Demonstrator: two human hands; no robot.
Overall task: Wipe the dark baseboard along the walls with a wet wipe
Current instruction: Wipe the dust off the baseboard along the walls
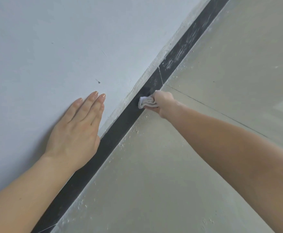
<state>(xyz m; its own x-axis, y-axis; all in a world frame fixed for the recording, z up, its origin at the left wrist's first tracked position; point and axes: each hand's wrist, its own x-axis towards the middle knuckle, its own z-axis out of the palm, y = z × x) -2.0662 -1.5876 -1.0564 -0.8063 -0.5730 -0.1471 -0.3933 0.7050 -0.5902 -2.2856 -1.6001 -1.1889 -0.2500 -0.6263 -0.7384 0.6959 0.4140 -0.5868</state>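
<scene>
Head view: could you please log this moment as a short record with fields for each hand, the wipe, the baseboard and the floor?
left hand: left hand flat and open on the wall, holding nothing
right hand: right hand gripping the wet wipe
wipe: white, bunched, pressed on the baseboard
baseboard near: dark, mostly clean
baseboard far: white dusty smears beyond the joint
floor: pale tile floor, white specks along the baseboard edge

Pale tiled floor (196,157), white dust specks along its baseboard (120,125) edge.
</scene>
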